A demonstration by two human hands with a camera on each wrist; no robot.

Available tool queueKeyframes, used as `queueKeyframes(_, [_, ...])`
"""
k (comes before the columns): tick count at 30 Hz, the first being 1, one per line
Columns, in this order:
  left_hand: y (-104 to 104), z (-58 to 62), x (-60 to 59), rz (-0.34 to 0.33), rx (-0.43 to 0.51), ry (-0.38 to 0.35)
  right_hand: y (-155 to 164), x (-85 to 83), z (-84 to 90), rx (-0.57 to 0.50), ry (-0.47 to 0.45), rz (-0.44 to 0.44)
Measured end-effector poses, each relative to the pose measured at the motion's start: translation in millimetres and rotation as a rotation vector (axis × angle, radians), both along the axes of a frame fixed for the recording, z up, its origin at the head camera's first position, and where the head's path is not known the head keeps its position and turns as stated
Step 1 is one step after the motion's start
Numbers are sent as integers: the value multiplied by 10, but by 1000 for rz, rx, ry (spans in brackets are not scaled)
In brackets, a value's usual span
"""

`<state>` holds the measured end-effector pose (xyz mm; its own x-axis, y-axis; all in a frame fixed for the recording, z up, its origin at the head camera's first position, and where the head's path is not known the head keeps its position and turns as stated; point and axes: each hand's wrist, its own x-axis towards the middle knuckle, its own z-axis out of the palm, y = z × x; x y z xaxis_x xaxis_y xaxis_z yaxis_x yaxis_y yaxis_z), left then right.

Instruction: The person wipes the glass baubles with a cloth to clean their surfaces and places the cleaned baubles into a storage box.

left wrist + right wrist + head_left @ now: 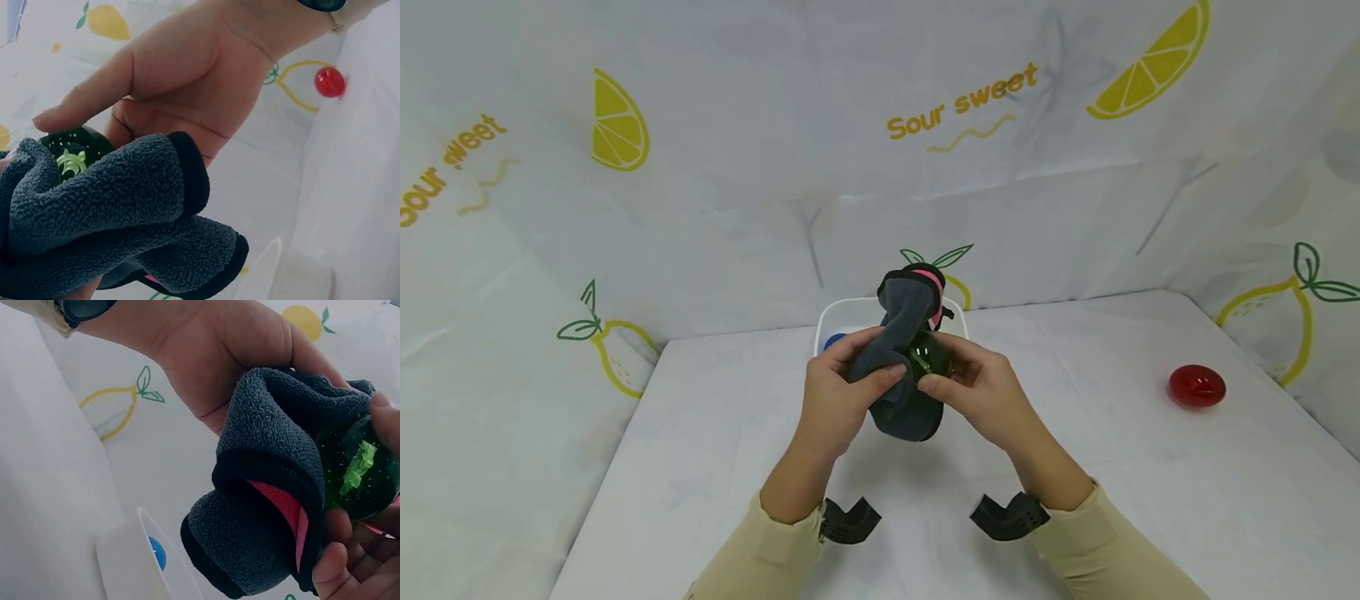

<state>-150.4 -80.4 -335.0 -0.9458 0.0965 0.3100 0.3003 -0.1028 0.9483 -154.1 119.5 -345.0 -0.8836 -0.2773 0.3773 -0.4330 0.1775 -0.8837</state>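
Note:
In the head view both hands meet above the table. My left hand (871, 365) grips a dark grey fleece cloth (904, 408) with black edging and a pink inner side; the cloth is bunched against a dark green, glossy strawberry-shaped object (927, 357). My right hand (942, 364) holds that green object between thumb and fingers. The left wrist view shows the cloth (112, 212) covering part of the green object (72, 150). In the right wrist view the green object (359, 465) sits in my right palm beside the cloth (269, 487).
A white tub (842, 312) stands just behind the hands, with a blue thing (833, 340) inside. A red glossy object (1197, 386) lies on the white tablecloth at the right. Fruit-printed cloth walls enclose the table on three sides.

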Motion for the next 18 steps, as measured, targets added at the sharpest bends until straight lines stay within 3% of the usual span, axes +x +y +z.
queueKeyframes(11, [-8,6,-14,146,29,73,-65,17,2,25,124,-51])
queueKeyframes(18, [-21,1,-32,155,28,47,-67,19,-7,35,199,-40])
